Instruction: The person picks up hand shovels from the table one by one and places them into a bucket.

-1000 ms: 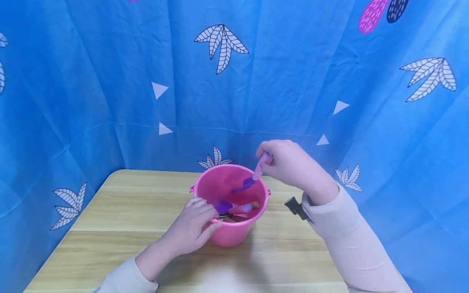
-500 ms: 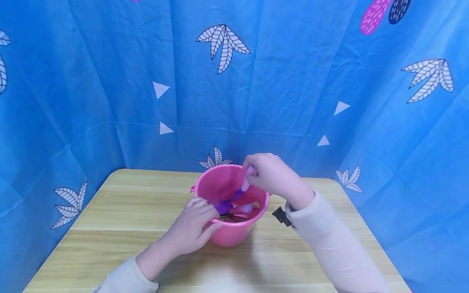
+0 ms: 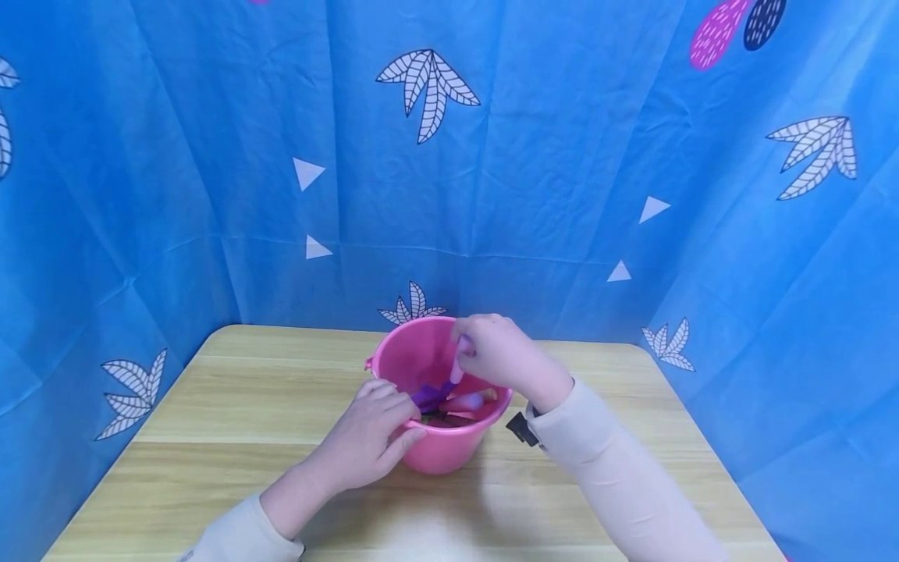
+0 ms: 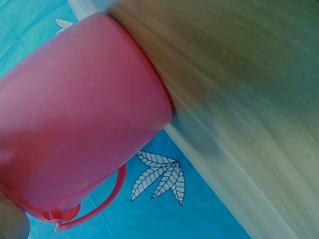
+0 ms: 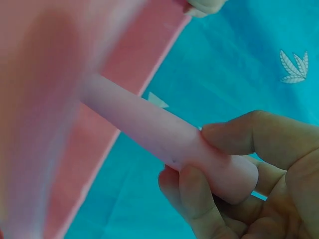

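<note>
A pink bucket (image 3: 438,453) stands upright on the table. My left hand (image 3: 372,429) grips its near-left rim, fingers over the edge and thumb on the outer wall. Inside the bucket's mouth, my right hand (image 3: 495,351) holds a toy sand tool by its lilac handle (image 3: 458,368). The right wrist view shows fingers and thumb pinching the handle's (image 5: 199,154) end. The tool's purple head points down into the bucket, partly merged with a purple piece (image 3: 424,398) there. Beside it lies another lilac-pink handle (image 3: 463,402) among several small things, partly hidden by the rim.
The light wood table (image 3: 281,398) has rounded far corners. A blue curtain (image 3: 400,211) with leaf prints hangs behind and at both sides. In the left wrist view, the bucket's carrying handle (image 4: 112,199) hangs against its far side.
My right hand has moved left and down into the bucket's mouth, lowering the tool's purple head among the things inside. The left hand and the bucket stay in place.
</note>
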A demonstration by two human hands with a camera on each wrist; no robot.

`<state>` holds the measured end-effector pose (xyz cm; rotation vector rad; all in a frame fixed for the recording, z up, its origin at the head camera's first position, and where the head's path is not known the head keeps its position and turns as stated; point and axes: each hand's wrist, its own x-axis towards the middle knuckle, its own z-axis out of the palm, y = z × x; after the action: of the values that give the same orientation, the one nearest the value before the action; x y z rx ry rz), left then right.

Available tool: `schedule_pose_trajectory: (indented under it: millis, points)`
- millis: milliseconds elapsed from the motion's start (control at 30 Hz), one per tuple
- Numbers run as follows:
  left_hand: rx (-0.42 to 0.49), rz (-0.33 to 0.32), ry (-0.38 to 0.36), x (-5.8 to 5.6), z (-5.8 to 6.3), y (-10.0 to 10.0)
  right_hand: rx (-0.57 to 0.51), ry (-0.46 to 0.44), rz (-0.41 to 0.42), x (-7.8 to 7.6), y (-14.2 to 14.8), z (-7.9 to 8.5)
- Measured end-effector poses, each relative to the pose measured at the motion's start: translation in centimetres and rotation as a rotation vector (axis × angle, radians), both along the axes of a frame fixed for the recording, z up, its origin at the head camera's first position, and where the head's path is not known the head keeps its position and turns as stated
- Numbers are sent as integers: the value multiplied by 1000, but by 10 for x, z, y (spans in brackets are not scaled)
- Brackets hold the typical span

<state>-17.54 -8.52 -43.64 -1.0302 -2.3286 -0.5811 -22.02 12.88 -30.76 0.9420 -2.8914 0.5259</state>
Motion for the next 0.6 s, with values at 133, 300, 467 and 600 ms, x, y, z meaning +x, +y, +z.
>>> schedule_pose_trajectory:
  millis: [133, 300, 467, 600]
  points:
    - [-1, 3, -2, 0, 0, 1, -14, -34, 21, -1, -2, -7]
    - [1, 5, 2, 1, 0, 1, -48, -91, 25, -2, -3, -13]
    - [7, 9, -8, 2, 0, 2, -16, -45, 25, -1, -4, -15]
    - [11, 3, -4, 3, 0, 2, -15, -59, 23, 0, -4, -17]
